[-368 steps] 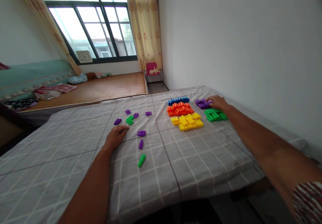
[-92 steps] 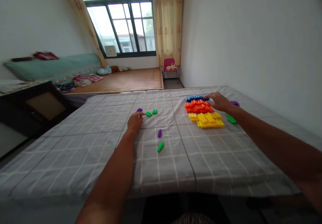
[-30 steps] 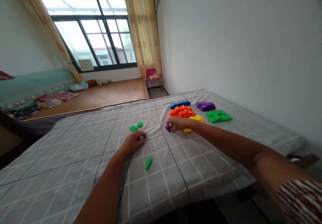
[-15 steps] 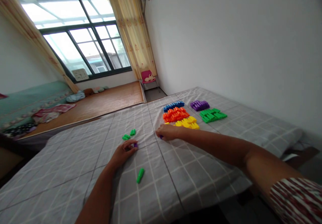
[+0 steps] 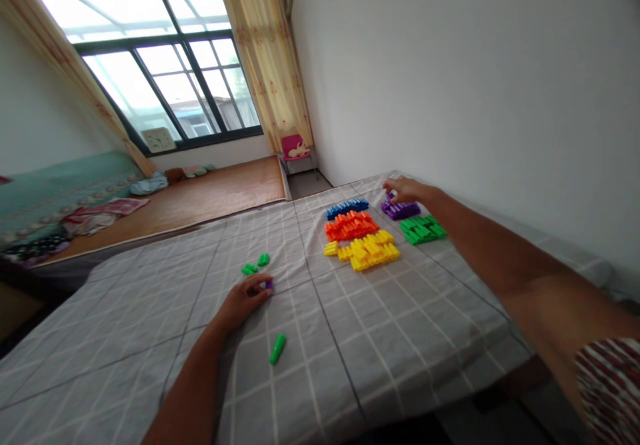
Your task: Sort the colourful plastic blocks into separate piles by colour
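Note:
My left hand (image 5: 249,296) rests on the checked cloth with its fingers closed on a small purple plastic piece (image 5: 269,286). Over the purple pile (image 5: 403,211), my right hand (image 5: 403,189) pinches a purple piece (image 5: 390,197) near the pile's far left end. Small green pieces (image 5: 263,259) lie just beyond my left hand. A longer green piece (image 5: 278,349) lies on the cloth nearer to me. Beside the purple pile are a green pile (image 5: 423,230), a yellow pile (image 5: 375,250), an orange pile (image 5: 351,225) and a blue pile (image 5: 347,208).
The grey checked cloth (image 5: 320,345) covers a broad surface with a white wall (image 5: 450,85) along its right. Farther off are a low brown platform (image 5: 235,188), a pink chair (image 5: 294,146) with a soft toy on it, and a window (image 5: 170,85).
My right hand has moved away from beside the yellow pieces, right and farther off, to the purple pile. The yellow pieces now show fully. My left hand has stayed almost in place.

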Demonstrator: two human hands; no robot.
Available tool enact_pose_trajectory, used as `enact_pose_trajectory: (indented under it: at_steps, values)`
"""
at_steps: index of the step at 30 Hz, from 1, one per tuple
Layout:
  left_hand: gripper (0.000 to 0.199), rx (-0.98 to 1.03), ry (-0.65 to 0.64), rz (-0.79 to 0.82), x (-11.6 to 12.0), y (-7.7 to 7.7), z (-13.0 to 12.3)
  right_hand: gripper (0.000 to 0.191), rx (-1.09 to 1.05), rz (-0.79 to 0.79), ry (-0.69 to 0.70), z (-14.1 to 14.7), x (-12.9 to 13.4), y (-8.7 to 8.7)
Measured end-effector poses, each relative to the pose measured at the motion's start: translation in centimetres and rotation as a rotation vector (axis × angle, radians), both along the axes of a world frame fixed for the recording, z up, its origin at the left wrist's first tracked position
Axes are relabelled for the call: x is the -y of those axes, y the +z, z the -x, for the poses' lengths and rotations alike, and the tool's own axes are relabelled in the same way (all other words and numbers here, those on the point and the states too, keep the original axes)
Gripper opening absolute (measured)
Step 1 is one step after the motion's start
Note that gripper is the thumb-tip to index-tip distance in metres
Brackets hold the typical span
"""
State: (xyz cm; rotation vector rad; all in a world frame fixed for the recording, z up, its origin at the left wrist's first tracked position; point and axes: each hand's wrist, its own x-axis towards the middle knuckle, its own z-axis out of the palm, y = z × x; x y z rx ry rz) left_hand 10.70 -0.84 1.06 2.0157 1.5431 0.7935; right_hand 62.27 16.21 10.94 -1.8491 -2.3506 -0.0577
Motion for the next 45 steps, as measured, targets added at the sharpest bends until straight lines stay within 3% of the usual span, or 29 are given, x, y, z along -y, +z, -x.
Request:
enact_pose_trajectory:
  at_steps: [3,9,14,17,21,24,28,32,35,38,45]
  values:
    - [0.045,-0.007,0.000,0.007,0.0,0.3,-0.2,0.057,0.043,0.113,-0.004,-1.3,-0.7,-1.2]
    - [0.043,-0.008,0.006,0.004,0.3,0.6,-0.5,0.058,0.096,0.168,-0.039,-0.5,-0.7,-2.0]
    - [0.042,-0.007,0.009,0.014,0.4,0.5,-0.5,0.057,0.186,0.198,-0.071,-0.4,-0.5,-1.8]
    - [0.046,0.018,0.028,0.000,0.2,0.5,-0.7,0.059,0.204,0.096,-0.070,0.7,0.5,-0.7]
    - [0.054,0.228,0.034,-0.029,0.0,0.4,-1.7,0.039,0.080,-0.126,0.174,5.8,3.7,1.0]
    - [0.053,0.319,-0.021,-0.049,0.3,0.2,-2.8,0.026,-0.119,-0.130,0.429,11.9,7.2,0.9]
    - [0.048,0.337,-0.120,-0.082,0.9,-0.1,-3.9,0.018,-0.288,-0.022,0.647,19.3,11.6,-1.6]
    - [0.051,0.383,-0.161,-0.087,1.3,0.1,-4.5,0.020,-0.422,0.059,0.734,24.3,14.1,-4.3]
    - [0.057,0.468,-0.197,-0.073,1.3,0.4,-4.8,0.034,-0.571,0.152,0.727,26.5,14.6,-5.2]
    - [0.060,0.513,-0.198,-0.081,1.2,0.6,-5.0,0.035,-0.699,0.213,0.667,27.3,14.7,-5.5]
    - [0.059,0.513,-0.199,-0.100,1.3,0.3,-6.0,0.036,-0.805,0.294,0.638,26.3,14.7,-6.2]
